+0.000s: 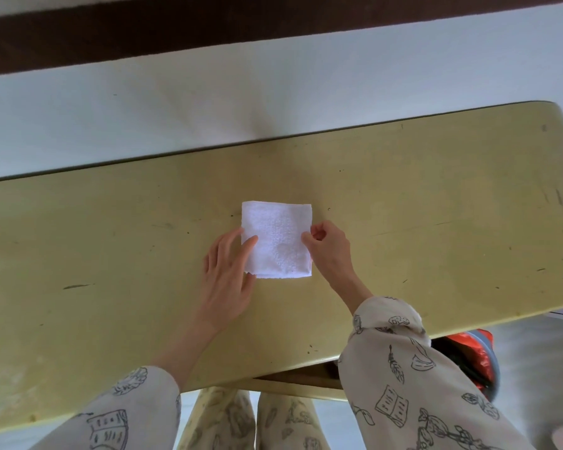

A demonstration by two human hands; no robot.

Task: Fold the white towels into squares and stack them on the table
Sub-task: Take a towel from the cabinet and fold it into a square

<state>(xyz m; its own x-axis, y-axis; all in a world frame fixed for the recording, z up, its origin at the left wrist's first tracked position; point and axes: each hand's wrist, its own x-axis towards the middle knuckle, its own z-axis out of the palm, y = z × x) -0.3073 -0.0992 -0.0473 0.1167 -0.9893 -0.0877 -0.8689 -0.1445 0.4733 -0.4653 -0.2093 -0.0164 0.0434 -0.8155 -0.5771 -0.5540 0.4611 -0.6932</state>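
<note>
Your long, scuffed yellow-green painted table [403,196] is smooth and hard, so the small white terry towel [275,241], already folded to a soft, nubby square lying at its middle, could slide or spring open if you let go unevenly. Your left hand [228,274] lies flat, fingers straight, along the towel's left edge. Your right hand [330,251] pinches its right edge with curled fingers, so lifting there could drag a layer loose.

The folded towel [277,240] lies mid-table [111,241], left hand [229,277] at its left edge, right hand [330,251] at its right.
</note>
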